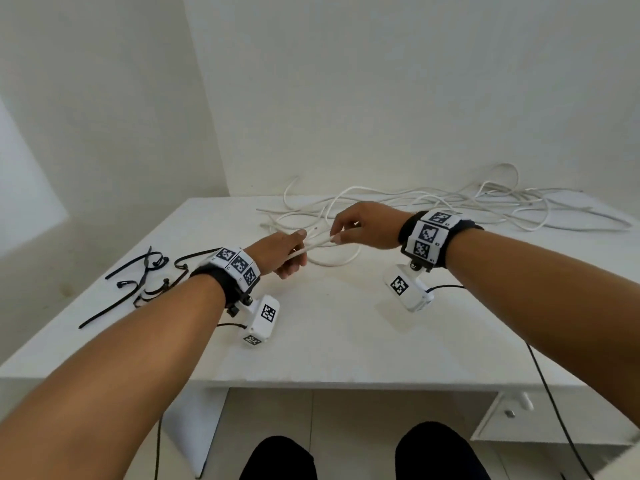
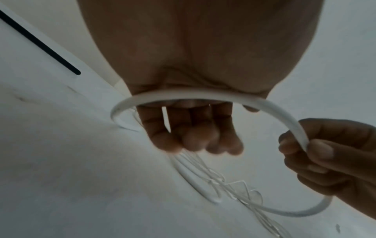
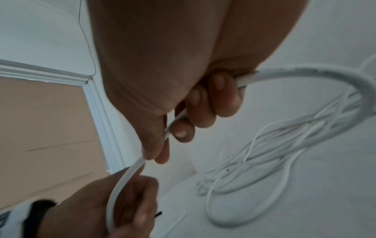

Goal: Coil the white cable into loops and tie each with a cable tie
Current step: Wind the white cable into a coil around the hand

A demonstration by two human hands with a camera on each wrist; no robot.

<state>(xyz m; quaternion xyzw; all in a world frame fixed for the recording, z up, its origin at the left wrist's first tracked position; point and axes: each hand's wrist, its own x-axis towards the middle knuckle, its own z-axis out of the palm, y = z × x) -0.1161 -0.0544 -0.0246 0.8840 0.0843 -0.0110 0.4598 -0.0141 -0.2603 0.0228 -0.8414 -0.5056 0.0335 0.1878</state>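
Hands (image 1: pixel 282 252) (both) on white cable (image 1: pixel 320 240)

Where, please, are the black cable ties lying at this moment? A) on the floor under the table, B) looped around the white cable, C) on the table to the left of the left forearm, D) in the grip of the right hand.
C: the head view shows the black cable ties loose on the table beside the left forearm, while the left hand and right hand hold only the white cable.
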